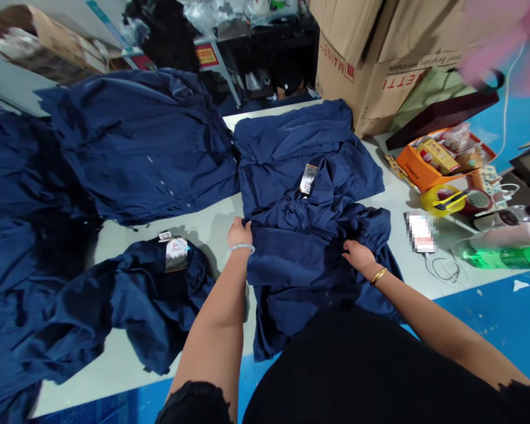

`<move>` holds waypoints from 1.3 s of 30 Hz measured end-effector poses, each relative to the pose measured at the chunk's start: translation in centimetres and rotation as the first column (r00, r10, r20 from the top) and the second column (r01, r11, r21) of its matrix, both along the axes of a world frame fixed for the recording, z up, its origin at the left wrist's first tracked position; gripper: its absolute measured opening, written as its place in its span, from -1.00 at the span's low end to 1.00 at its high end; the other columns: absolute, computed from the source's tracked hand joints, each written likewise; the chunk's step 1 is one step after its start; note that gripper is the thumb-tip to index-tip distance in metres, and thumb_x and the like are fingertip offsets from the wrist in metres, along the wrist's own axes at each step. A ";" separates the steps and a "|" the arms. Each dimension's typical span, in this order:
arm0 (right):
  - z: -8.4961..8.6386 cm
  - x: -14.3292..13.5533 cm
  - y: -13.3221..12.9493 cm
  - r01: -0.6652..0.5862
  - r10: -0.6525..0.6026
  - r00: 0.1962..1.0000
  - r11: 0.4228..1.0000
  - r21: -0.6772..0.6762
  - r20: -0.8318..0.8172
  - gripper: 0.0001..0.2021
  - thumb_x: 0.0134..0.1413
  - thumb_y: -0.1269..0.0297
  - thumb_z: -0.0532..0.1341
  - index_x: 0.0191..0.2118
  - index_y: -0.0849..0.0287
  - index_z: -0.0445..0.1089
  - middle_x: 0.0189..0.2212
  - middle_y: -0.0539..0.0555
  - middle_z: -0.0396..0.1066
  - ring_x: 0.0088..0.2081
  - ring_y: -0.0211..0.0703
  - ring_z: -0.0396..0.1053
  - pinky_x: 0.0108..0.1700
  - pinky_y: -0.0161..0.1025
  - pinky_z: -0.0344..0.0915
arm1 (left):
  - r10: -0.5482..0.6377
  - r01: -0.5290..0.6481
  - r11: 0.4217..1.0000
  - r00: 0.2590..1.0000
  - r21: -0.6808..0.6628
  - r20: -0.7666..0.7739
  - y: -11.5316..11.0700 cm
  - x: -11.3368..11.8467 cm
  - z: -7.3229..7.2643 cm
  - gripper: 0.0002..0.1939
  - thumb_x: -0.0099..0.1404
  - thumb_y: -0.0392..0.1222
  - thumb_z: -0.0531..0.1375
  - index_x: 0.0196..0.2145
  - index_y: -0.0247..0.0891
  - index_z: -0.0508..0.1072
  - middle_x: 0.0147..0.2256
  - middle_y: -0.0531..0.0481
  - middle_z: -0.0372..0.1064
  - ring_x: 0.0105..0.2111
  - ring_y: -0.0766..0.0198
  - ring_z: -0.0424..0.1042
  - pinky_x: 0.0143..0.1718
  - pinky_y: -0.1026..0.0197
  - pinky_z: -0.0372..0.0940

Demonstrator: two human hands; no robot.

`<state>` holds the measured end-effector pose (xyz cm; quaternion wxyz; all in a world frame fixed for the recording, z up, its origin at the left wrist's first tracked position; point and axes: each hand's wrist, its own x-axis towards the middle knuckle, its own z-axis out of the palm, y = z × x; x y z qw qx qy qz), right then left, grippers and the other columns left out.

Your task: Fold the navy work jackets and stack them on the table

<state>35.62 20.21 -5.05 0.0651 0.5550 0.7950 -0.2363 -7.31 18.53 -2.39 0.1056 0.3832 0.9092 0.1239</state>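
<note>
A navy jacket (pixel 291 253) lies partly folded on the pale table in front of me, its lower part hanging toward my body. My left hand (pixel 239 234) grips the jacket's left edge, fingers closed on the cloth. On the right side, my right hand (pixel 358 257) has its thumb and fingers closed on a fold near the bunched sleeve (pixel 373 227). A printed hang tag (pixel 308 179) rests on the fabric near the collar. Behind it, more folded navy cloth (pixel 291 135) touches the jacket; I cannot tell where one ends and the other begins.
Left are a stack of navy garments (pixel 145 147) and a crumpled tagged jacket (pixel 150 294). Along the right lie a phone (pixel 420 232) with cable, yellow tape roll (pixel 441 200), orange box (pixel 424 174) and bottles (pixel 507 257). Cardboard cartons (pixel 362 76) stand behind the table (pixel 221 221).
</note>
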 end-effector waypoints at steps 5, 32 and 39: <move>-0.1 0.7 0.3 -0.025 0.024 0.999 0.998 -0.052 -0.025 -0.77 0.18 0.38 0.30 -0.03 0.12 0.46 -0.11 0.17 0.55 -0.12 -0.02 0.52 -0.08 -0.20 0.37 | 0.052 -0.053 0.997 0.999 0.062 0.015 0.5 -0.4 -0.2 -0.60 0.46 0.00 0.10 0.10 -0.30 0.42 -0.04 -0.34 0.53 0.02 -0.16 0.50 0.02 -0.04 0.38; -3.3 -1.0 -3.4 -0.142 0.150 0.987 0.982 0.120 -0.056 -0.45 0.39 0.07 0.12 0.42 -0.07 0.22 0.52 0.19 -0.07 0.51 0.29 -0.19 0.41 0.48 -0.16 | -0.297 0.289 0.949 0.954 -0.129 -0.049 -13.1 10.8 -7.2 -0.18 0.43 0.15 0.15 0.49 -0.25 0.08 0.51 -0.37 -0.23 0.51 -0.31 -0.32 0.42 -0.46 -0.26; -1.9 4.6 -2.3 0.424 -0.249 0.869 0.822 0.381 -0.428 -0.65 0.35 0.14 0.12 0.06 0.18 0.50 0.14 0.35 0.37 0.25 0.14 0.25 0.33 0.16 0.22 | -0.437 0.428 0.899 0.894 -0.099 -0.101 -11.9 15.2 -6.0 -0.25 0.48 0.13 0.08 0.49 -0.19 0.07 0.52 -0.34 -0.25 0.51 -0.23 -0.27 0.44 -0.40 -0.31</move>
